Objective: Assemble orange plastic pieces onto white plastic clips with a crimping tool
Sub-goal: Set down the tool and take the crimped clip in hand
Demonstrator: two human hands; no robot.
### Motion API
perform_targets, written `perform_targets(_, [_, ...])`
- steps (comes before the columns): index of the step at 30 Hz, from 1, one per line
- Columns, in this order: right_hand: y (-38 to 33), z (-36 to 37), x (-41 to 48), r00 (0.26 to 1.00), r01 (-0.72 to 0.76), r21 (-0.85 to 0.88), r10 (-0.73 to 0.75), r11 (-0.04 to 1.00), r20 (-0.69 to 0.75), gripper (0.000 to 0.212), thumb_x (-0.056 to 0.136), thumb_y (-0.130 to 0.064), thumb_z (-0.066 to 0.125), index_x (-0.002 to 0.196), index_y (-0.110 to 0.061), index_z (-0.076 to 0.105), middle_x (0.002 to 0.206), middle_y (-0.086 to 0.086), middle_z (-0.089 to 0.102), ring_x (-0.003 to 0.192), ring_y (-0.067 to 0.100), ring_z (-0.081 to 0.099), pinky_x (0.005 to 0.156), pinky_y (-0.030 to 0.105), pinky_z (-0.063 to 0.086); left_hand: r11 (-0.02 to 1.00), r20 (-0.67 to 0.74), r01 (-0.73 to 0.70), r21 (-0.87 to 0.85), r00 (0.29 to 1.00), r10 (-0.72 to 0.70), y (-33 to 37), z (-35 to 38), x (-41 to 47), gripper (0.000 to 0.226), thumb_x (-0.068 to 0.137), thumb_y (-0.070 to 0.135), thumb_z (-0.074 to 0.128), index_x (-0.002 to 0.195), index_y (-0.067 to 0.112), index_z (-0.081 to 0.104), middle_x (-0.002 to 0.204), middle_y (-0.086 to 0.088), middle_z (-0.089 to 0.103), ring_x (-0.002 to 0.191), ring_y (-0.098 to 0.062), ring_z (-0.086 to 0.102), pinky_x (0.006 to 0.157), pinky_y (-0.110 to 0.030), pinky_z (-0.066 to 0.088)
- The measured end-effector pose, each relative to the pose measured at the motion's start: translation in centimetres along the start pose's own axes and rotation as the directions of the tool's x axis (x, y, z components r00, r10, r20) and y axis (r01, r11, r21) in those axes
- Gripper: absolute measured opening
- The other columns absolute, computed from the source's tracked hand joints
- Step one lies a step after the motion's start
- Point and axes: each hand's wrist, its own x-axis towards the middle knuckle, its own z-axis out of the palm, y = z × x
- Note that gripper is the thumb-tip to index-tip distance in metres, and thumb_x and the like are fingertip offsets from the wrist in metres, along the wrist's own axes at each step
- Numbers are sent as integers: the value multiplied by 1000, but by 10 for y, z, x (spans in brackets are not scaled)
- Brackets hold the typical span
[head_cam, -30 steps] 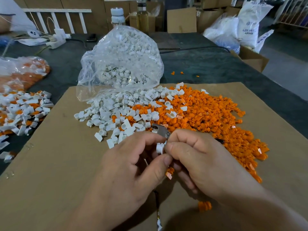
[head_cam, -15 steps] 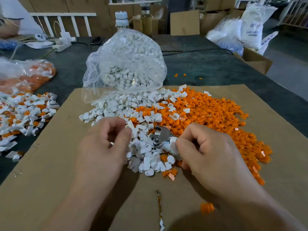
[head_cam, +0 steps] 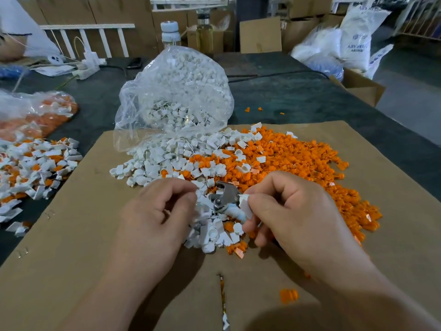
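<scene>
Right hand (head_cam: 298, 211) pinched white clip (head_cam: 245, 204) beside tool (head_cam: 225, 195), mid-cardboard (head_cam: 71, 235); left hand (head_cam: 160, 211) curled, hold unclear; cardboard's left margin lay open.

The dark worktop (head_cam: 298, 99) carries a brown cardboard sheet (head_cam: 71, 247) over its near middle. A clear bag of white clips (head_cam: 181, 91) sits across the sheet's far edge. Toward the worktop's left edge lie a mixed heap of white and orange pieces (head_cam: 31, 168) and, behind it, a bag of orange pieces (head_cam: 40, 115). A few stray orange pieces (head_cam: 259, 109) lie just beyond the sheet's far edge. A white power strip (head_cam: 88, 68) and a dark phone (head_cam: 134, 63) lie near the far left corner.
</scene>
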Motion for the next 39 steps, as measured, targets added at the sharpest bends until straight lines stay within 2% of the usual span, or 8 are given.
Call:
perform_targets(7, [-4, 0, 0, 998, 0, 91, -6, 996, 67, 16, 92, -16, 57, 79, -22, 64, 63, 4, 70, 48, 22, 64, 45, 42, 54, 965, 156, -255, -54, 953, 260, 16, 4, -11, 21, 88, 39, 57, 105, 37, 69, 96, 24, 64, 89, 4, 62, 73, -3, 41])
perform_targets(16, [-5, 3, 0, 986, -7, 154, -18, 988, 164, 16, 95, -32, 56, 83, -27, 65, 63, 7, 70, 47, 27, 62, 46, 45, 52, 892, 185, 29, -452, 981, 62, 13, 9, -12, 24, 78, 42, 77, 102, 43, 71, 82, 12, 73, 66, -1, 66, 58, -10, 50])
perform_targets(20, [-6, 3, -4, 987, 46, 91, -60, 995, 152, 14, 95, -31, 56, 83, -29, 64, 62, 4, 69, 48, 21, 63, 45, 42, 55, 849, 230, 75, -522, 972, 56, 11, 8, -10, 29, 77, 46, 70, 105, 39, 72, 83, 6, 74, 70, -9, 69, 59, -17, 53])
perform_targets(24, [-7, 3, -6, 986, 115, 42, -119, 992, 120, 11, 93, -32, 57, 84, -31, 63, 60, 1, 67, 48, 14, 62, 45, 22, 51, 812, 285, 78, -578, 952, 111, 14, 5, -11, 30, 80, 39, 72, 109, 35, 73, 84, 6, 72, 73, -5, 68, 63, -13, 52])
perform_targets(28, [-7, 6, -7, 972, 221, -51, -216, 974, 87, 11, 93, -31, 59, 82, -30, 62, 59, -1, 64, 48, 11, 59, 44, 31, 50, 817, 318, 97, -568, 942, 109, 16, 4, -12, 31, 74, 41, 75, 105, 41, 72, 84, 9, 72, 74, -1, 68, 64, -13, 52])
perform_targets(31, [-4, 7, -8, 952, 303, -150, -294, 941, 81, 6, 92, -39, 55, 90, -35, 59, 70, 1, 63, 55, 16, 60, 48, 39, 48, 828, 304, 100, -553, 948, 89, 16, 4, -11, 29, 72, 46, 76, 100, 43, 72, 78, 11, 71, 69, -3, 67, 62, -14, 53])
perform_targets(35, [-4, 8, -6, 887, 457, -329, -452, 826, 96, 22, 89, -36, 52, 111, -39, 54, 94, -14, 59, 76, 11, 61, 58, 27, 49, 778, 314, 128, -615, 945, 93, 15, 2, -10, 37, 71, 58, 80, 101, 37, 74, 79, 3, 72, 68, -9, 70, 63, -18, 55])
perform_targets(39, [-3, 9, -5, 873, 479, -356, -476, 802, 100, 24, 92, -38, 52, 115, -38, 52, 102, -19, 57, 83, 6, 61, 65, 25, 49, 771, 297, 121, -625, 950, 92, 14, 1, -9, 38, 75, 58, 77, 104, 33, 75, 78, 1, 72, 67, -12, 69, 61, -21, 55])
